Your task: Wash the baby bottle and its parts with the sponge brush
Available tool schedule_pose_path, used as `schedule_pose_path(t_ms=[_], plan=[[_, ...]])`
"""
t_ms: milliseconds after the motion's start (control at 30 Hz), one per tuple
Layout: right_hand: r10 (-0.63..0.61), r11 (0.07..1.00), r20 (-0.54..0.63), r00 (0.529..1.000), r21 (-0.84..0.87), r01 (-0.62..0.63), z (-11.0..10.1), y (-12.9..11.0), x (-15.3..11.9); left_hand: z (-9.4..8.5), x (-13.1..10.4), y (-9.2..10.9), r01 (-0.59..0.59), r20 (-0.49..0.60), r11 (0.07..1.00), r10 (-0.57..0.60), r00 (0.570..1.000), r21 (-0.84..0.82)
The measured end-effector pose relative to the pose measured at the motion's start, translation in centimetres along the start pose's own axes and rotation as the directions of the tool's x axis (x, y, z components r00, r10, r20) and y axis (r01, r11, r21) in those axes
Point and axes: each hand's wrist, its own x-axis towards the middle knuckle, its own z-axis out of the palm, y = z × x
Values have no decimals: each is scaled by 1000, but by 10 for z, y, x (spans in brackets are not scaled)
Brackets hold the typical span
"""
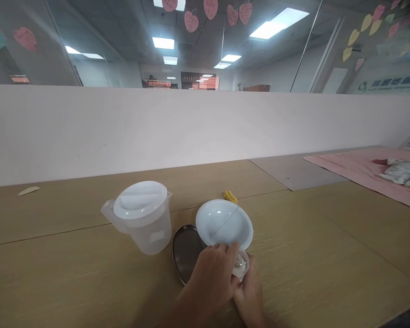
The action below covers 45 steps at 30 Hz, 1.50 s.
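Both of my hands meet in front of the white bowl [208, 216], around a small round white-and-clear container [241, 265]. My left hand [216, 266] reaches over its left side, fingers curled against the rim. From the right and below, my right hand [250, 291] wraps the same container; most of its fingers are hidden. What kind of container it is, I cannot make out. Across the bowl lies a thin straight stick or line [225, 221]. A shallow oval metal tray [184, 250] sits left of the bowl, partly covered by my left hand.
A lidded translucent pitcher [150, 234] stands to the left. Yellow pieces [230, 197] lie behind the bowl, and a flat pale oval piece [28, 191] at far left. A pink cloth [355, 171] with crumpled fabric covers the right back. A low white wall [157, 132] borders the table.
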Motion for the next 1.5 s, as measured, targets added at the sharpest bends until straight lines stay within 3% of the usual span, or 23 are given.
schedule_pose_path(t_ms=[333, 633, 767, 1233, 1500], plan=[[106, 994, 17, 994, -43, -105, -1, -2, -1, 2, 4, -3, -18, 56, 998, 21, 998, -59], [-65, 998, -37, 997, 15, 66, 3, 3, 0, 1, 11, -12, -59, 22, 992, 62, 998, -108], [-56, 998, -37, 998, -13, 56, 6, 8, -3, 0, 8, -15, -118, 4, 986, 120, 993, -121], [-85, 978, -45, 995, -193, 75, 6, 9, 1, 2, 2, 3, -39, 92, 995, 30, 995, 93], [-75, 995, -41, 996, -76, 72, 2, 16, -1, 8, 3, 14, -48, 77, 983, 34, 996, 179]])
